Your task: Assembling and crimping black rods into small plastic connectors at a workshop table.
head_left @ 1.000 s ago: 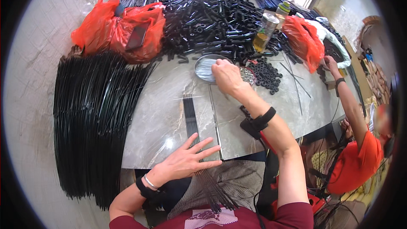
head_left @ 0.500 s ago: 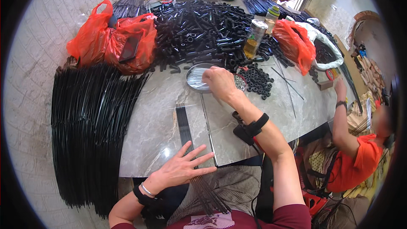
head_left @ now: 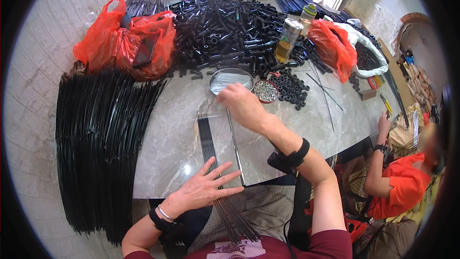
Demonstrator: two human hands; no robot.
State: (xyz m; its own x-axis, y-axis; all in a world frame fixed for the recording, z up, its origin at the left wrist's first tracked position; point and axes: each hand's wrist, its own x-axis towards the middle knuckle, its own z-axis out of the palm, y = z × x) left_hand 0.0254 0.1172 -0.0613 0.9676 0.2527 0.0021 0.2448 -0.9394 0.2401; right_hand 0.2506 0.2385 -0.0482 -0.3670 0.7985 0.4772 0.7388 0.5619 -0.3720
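Note:
My left hand [head_left: 203, 190] lies flat with fingers spread across a row of thin black rods [head_left: 206, 134]. The rods lie side by side on the table, and their near ends hang over its edge above my lap. A thin pale wire [head_left: 214, 116] rests crosswise near their far ends. My right hand [head_left: 242, 107] is above the table, just on the near side of a round metal dish [head_left: 210, 84] of thin silvery wires [head_left: 231, 77]. Its fingers are closed in a pinch; what is between them, if anything, cannot be made out.
A red-rimmed dish of small metal pieces [head_left: 265, 90] and black rings [head_left: 291, 88] lie right of the wires. Black tubes [head_left: 225, 29] are heaped behind, red bags [head_left: 146, 43] at left. Long black rods [head_left: 100, 148] hang over the left edge. A co-worker [head_left: 400, 180] sits at right.
My right hand has drawn back from over the wire dish toward me and slightly left, uncovering the dish of metal pieces. My left hand stays on the rods. The co-worker's arm at right has lowered.

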